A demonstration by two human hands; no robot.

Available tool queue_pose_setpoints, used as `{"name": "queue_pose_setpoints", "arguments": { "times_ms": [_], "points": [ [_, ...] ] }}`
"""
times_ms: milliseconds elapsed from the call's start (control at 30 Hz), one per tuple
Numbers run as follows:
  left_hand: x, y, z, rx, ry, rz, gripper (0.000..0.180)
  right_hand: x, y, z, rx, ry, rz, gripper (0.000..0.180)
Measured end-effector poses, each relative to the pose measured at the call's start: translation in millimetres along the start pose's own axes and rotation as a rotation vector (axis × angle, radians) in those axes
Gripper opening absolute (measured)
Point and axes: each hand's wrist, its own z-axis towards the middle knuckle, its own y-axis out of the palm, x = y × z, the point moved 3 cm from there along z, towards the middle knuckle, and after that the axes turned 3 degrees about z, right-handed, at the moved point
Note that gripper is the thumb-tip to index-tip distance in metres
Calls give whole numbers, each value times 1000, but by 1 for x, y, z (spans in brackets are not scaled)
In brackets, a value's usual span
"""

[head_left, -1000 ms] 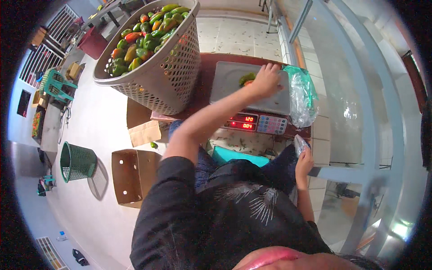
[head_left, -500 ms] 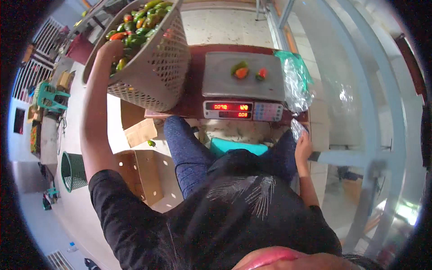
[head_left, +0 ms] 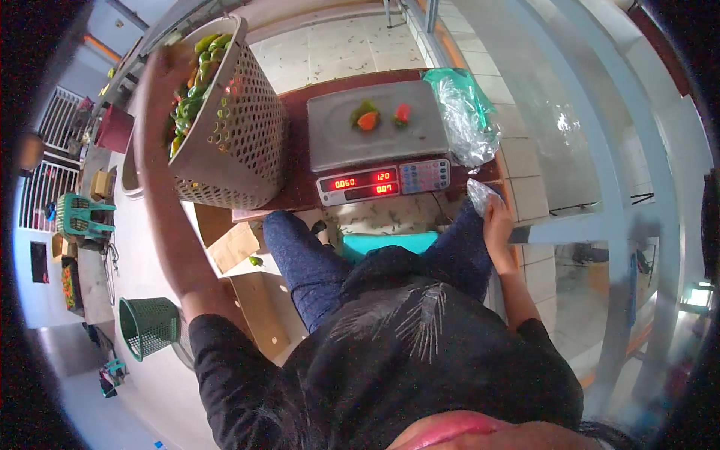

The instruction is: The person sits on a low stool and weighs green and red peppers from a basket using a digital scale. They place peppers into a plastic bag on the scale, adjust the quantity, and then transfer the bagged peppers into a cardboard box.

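Head view looks straight down on a seated person at a dark red worktop (head_left: 296, 196) that carries a grey weighing scale (head_left: 375, 135), and the scale serves as landmark. Left of the scale, touching its edge, a beige perforated basket (head_left: 232, 142) leans tilted with its mouth turned away from the scale, full of green and red peppers (head_left: 187, 97). The left hand (head_left: 169, 56) reaches up to the far rim of the basket among the peppers; it is blurred and lies at the picture's rim, so I cannot tell whether its grip is closed on a pepper or spread. On the scale's plate lie two small pieces, an orange and green pepper (head_left: 366, 118) and a red one (head_left: 403, 113), just beside each other, and the red display (head_left: 365, 184) at the front of the scale is lit. The step in hand seems to be picking peppers out of the basket for weighing; the next move would call for lifting one clear over the high tilted rim and across to the plate without knocking the basket. The right hand (head_left: 495, 217) rests below the scale's right front corner, its grip closed on a crumpled clear plastic bag (head_left: 480, 193). Right of the scale lies a heap of green and clear bags (head_left: 465, 112). Left of the scale and lower, on the floor, stand cardboard boxes (head_left: 255, 307) and a green mesh bin (head_left: 150, 324).
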Motion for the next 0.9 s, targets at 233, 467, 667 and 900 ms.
{"name": "queue_pose_setpoints", "arguments": {
  "times_ms": [233,467,667,900],
  "points": [
    [4,282,-31,-332,157,414,47,-12,0,9,-77,49,7,21],
    [-58,395,-46,-442,-128,575,41,-9,-5,6,-18,41,80,25],
    [-76,405,-51,-479,-69,648,40,-6,0,5,-38,14,98,26],
    [-59,361,-52,-474,340,258,34,-50,-11,0,-122,-126,264,27]
  ]
}}
